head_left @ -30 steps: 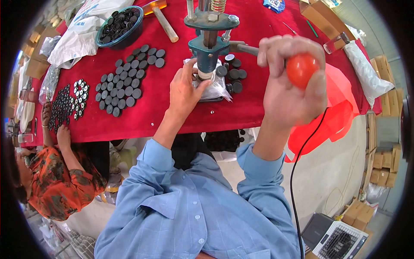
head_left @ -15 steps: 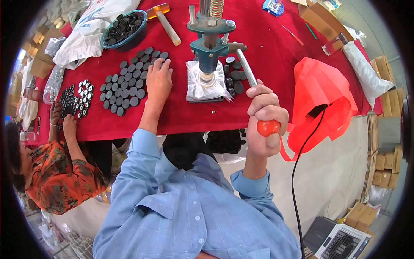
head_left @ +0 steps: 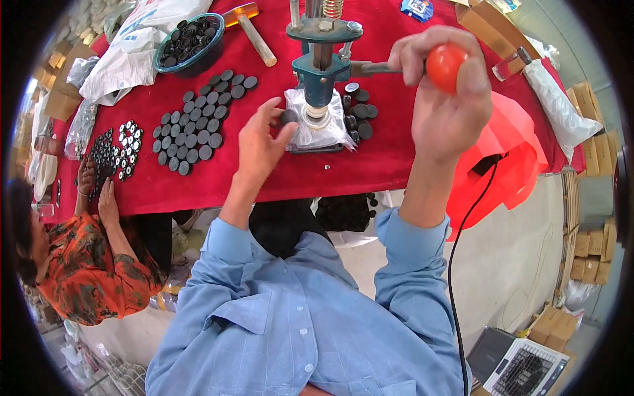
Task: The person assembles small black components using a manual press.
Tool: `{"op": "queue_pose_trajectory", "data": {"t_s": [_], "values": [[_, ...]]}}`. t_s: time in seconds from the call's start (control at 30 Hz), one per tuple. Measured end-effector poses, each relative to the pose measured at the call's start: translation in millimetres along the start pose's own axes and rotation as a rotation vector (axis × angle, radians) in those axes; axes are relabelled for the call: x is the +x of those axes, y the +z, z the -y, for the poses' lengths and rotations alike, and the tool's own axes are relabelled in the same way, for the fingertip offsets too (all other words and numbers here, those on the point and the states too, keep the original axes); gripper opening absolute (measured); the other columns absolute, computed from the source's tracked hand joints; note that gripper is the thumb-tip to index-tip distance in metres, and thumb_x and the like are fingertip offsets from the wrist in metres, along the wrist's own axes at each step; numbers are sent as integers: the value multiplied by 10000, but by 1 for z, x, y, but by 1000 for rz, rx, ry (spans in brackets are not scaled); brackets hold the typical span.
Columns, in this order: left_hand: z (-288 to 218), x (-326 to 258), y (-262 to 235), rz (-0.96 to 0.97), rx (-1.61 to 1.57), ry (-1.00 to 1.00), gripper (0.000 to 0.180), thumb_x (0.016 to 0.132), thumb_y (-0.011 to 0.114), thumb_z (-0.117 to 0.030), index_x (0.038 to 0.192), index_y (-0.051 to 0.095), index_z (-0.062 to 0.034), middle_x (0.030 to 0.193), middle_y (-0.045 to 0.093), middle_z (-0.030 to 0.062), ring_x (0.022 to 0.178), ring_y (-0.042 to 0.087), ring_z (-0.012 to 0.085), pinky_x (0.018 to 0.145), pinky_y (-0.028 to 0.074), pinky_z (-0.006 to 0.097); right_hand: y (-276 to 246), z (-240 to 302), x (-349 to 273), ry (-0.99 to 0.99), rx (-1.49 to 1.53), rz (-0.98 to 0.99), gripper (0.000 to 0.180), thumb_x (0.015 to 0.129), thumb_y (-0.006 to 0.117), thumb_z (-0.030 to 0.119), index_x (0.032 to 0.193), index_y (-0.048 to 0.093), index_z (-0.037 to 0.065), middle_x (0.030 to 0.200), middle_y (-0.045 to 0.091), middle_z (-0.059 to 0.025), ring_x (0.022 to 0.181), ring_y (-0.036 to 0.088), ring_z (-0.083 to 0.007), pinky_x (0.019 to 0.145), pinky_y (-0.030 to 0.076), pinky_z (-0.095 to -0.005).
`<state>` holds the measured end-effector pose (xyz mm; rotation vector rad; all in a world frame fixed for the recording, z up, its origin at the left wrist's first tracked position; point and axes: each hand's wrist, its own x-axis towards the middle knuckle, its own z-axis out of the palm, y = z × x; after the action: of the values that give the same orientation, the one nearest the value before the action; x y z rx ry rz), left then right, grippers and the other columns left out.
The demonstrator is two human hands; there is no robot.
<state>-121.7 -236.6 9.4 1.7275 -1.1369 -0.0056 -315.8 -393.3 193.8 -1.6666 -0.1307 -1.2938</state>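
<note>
A green hand press [head_left: 321, 71] stands on the red cloth, its ram above a plastic-wrapped base [head_left: 323, 136]. My right hand [head_left: 446, 112] is closed round the red ball knob [head_left: 446, 68] of the press lever, which now points out to the right. Between the thumb and fingertips of my left hand [head_left: 261, 142] is a round black cap [head_left: 288, 117], at the left edge of the base. Left of the press, many black caps [head_left: 191, 125] lie flat in a group. More caps [head_left: 362, 111] lie right of the press, some of them stacked.
At the back left are a bowl [head_left: 191, 63] of black parts and a hammer [head_left: 256, 41]. A red bag [head_left: 492, 171] with a black cable hangs at the right table edge. On the left, another person's hands [head_left: 107, 201] are by small black and white parts [head_left: 127, 148].
My left hand has moved from the cap group to the press base with a cap. My right hand has gone up and right, swinging the lever from slanting toward me to sideways.
</note>
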Motion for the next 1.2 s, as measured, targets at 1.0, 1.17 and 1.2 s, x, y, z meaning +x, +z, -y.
{"op": "queue_pose_trajectory", "data": {"t_s": [1.0,1.17,1.2], "values": [[-10,3,30,11,-110,23,746,799,932,-89,1434,544,-43,1110,743,90,855,677,139,735,554,280,12,-5,-104,-78,121,-64,485,987,525,557,1043,610,83,832,551,-123,951,604,-347,1179,326,-588],[-19,7,28,42,-102,51,742,785,918,-92,1411,525,-31,1108,721,119,808,682,233,736,577,356,17,-7,-126,-40,72,-143,464,989,525,551,1023,618,98,905,601,-137,1140,613,-403,1224,298,-600],[-21,8,27,55,-105,41,743,780,913,-80,1411,524,-32,1117,719,121,802,677,238,742,576,362,18,-8,-125,-45,72,-153,460,993,523,546,1025,619,97,914,609,-138,1144,612,-404,1220,307,-598]]}}
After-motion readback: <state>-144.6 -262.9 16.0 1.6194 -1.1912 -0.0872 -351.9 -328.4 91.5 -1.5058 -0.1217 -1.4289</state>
